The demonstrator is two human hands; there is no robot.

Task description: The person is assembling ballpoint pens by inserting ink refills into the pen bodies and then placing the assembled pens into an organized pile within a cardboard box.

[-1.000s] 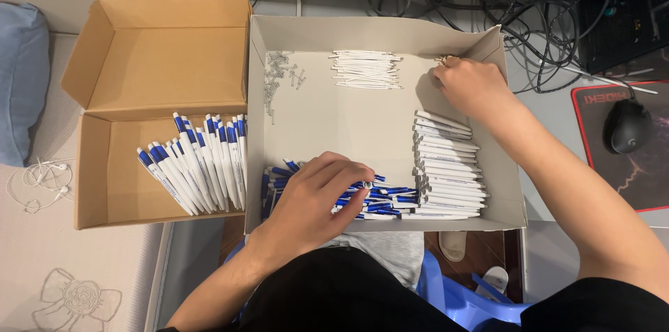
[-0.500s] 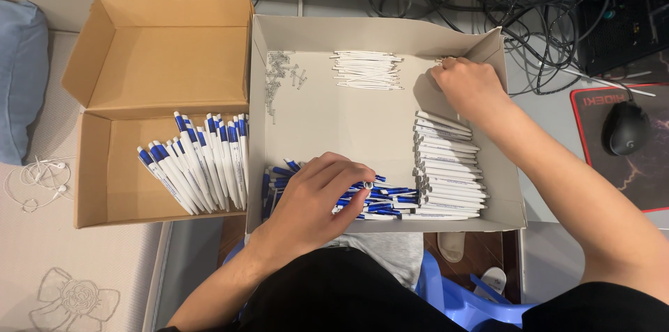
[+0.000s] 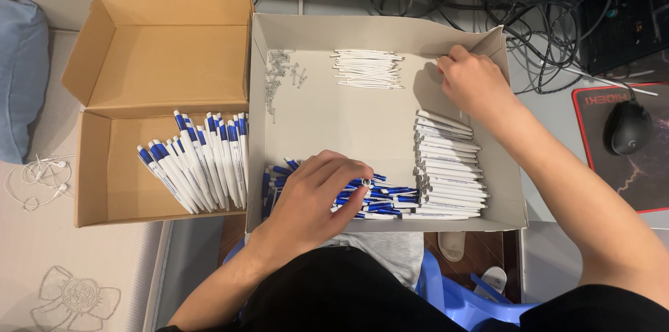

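The left hand (image 3: 313,196) lay curled over the blue caps (image 3: 380,199) at 6 o'clock in the grey box (image 3: 334,32), fingertips pinched on one small cap. These looked light, hard, slick plastic, best nipped across the sides. The right hand (image 3: 474,85) reached into the 2 o'clock corner above the stacked white barrels (image 3: 446,165); its grip could not be told.

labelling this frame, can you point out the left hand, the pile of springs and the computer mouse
left hand (image 3: 313,196), head view, on the back of the hand
pile of springs (image 3: 277,71), head view, on the middle of the heap
computer mouse (image 3: 628,127), head view, on its black top shell
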